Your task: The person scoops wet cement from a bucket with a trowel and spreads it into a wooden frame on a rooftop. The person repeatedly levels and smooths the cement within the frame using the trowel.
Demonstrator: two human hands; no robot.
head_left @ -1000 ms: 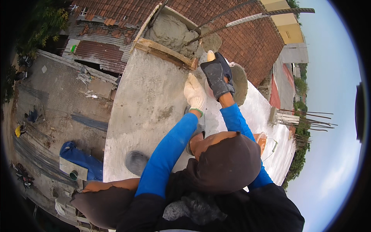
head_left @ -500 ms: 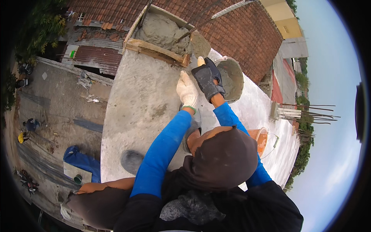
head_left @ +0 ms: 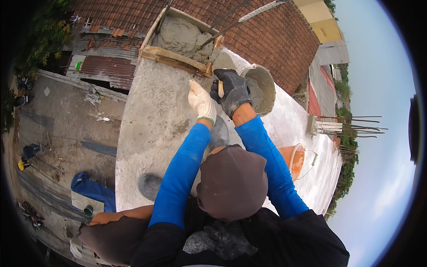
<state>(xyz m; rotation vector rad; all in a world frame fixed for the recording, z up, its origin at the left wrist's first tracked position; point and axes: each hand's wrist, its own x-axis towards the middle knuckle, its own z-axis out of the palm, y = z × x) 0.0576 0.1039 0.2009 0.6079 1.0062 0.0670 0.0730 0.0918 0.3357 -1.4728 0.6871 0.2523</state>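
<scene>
My right hand [head_left: 232, 93], in a black glove, is closed round the pale wooden handle [head_left: 220, 88] of a trowel. The trowel's blade is hard to make out beyond the fingers. Just right of that hand, a grey mortar bucket [head_left: 266, 95] leans with its mouth toward me, wet mortar coating its inside. My left hand [head_left: 202, 101] wears a white knit glove; its fingers are curled in, with nothing visible in them. It hovers over the concrete slab, below a wooden form [head_left: 175, 60] filled with wet concrete [head_left: 178, 38].
An orange bucket [head_left: 293, 161] with a wire handle stands by my right arm. Rubber boots [head_left: 150, 186] are on the pale slab [head_left: 155, 115]. The slab's left edge drops to a yard [head_left: 80, 129] far below. Tiled roofing [head_left: 271, 44] lies beyond; rebar [head_left: 356, 124] sticks out at right.
My right hand has turned over, bringing the trowel handle to its near left side; the mortar-covered blade, plain before, is now mostly hidden. My left hand has shifted slightly left.
</scene>
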